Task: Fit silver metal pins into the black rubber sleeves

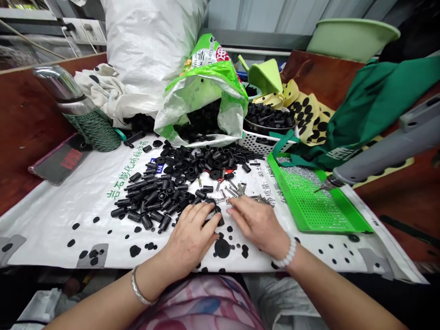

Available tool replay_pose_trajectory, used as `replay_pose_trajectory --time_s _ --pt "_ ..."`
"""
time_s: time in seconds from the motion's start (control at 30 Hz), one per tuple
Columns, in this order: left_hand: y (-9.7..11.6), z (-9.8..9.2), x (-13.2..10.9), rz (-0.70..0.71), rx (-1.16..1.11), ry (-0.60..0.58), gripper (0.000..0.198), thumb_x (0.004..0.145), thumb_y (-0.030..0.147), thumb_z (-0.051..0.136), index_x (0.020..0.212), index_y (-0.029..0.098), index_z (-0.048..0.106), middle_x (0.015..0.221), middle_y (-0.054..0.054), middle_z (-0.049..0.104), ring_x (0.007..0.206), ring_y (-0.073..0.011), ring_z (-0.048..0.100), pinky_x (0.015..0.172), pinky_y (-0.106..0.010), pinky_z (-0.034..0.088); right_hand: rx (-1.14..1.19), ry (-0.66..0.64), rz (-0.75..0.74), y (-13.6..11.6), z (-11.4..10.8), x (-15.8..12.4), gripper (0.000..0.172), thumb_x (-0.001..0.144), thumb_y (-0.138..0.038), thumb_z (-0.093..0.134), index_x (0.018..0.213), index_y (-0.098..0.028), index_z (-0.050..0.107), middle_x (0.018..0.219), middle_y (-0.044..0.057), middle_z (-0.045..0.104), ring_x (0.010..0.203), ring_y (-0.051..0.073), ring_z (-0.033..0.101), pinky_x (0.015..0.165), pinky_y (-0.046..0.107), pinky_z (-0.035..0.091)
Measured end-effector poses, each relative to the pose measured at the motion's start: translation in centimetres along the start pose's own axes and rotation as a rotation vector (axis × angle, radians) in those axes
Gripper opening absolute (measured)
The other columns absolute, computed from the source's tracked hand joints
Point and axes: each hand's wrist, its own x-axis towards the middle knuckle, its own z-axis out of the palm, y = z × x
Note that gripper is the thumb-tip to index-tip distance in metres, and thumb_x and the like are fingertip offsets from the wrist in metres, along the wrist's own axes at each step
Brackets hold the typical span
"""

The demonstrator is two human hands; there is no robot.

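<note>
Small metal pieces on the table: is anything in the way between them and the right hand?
Nothing visible: the right hand is right beside the small metal pieces. The pile of black parts lies to their left.

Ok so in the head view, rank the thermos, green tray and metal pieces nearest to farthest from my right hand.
1. Metal pieces, just beyond the right hand.
2. Green tray, to its right.
3. Thermos, at the far left.

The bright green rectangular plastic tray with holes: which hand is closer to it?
The right hand. It's left of the green tray, not touching it, with white sheet between. The left hand is farther left, beside the black plastic parts.
</note>
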Motion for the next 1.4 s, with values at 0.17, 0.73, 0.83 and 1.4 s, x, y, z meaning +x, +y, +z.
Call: replay_pose_trajectory --time_s 0.17,0.73,0.83,1.4 --pt "0.0 0.2 0.3 -0.060 0.031 0.052 0.029 0.083 0.017 0.049 0.112 0.015 0.054 0.117 -0.014 0.056 0.110 -0.0271 0.049 0.092 -0.047 0.039 -0.368 -0.096 0.348 4.0 -1.5 5.5 0.028 0.090 -0.032 0.038 0.101 -0.019 0.060 0.096 0.009 0.062 0.082 0.021 0.060 0.065 0.030 0.043" --pt "-0.5 -1.4 0.1 -0.036 -0.106 0.143 0.022 0.083 0.018 0.049 0.104 0.015 0.055 0.107 -0.012 0.060 0.100 -0.0235 0.052 0.090 -0.045 0.038 -0.238 -0.088 0.415 6.7 -1.9 7.3 0.023 0.084 -0.015 0.046 0.100 -0.014 0.062 0.099 0.012 0.064 0.093 0.022 0.060 0.077 0.032 0.045" --pt "-1.4 -2.5 2.4 -0.027 -0.095 0.086 0.022 0.085 0.021 0.047 0.104 0.015 0.056 0.103 -0.011 0.061 0.096 -0.0224 0.053 0.088 -0.043 0.039 -0.110 -0.015 0.334 4.9 -2.5 4.7 0.027 0.086 -0.019 0.043 0.109 -0.018 0.058 0.103 0.006 0.064 0.092 0.016 0.060 0.076 0.026 0.046" --pt "-4.0 0.0 15.3 -0.160 -0.132 -0.208 0.025 0.081 0.021 0.047 0.101 0.014 0.061 0.094 -0.009 0.063 0.084 -0.0193 0.059 0.075 -0.031 0.046 0.741 0.331 0.471 2.6 -1.2 -4.8 0.016 0.078 -0.027 0.059 0.088 -0.017 0.065 0.072 0.003 0.064 0.055 0.013 0.058 0.051 0.025 0.050"
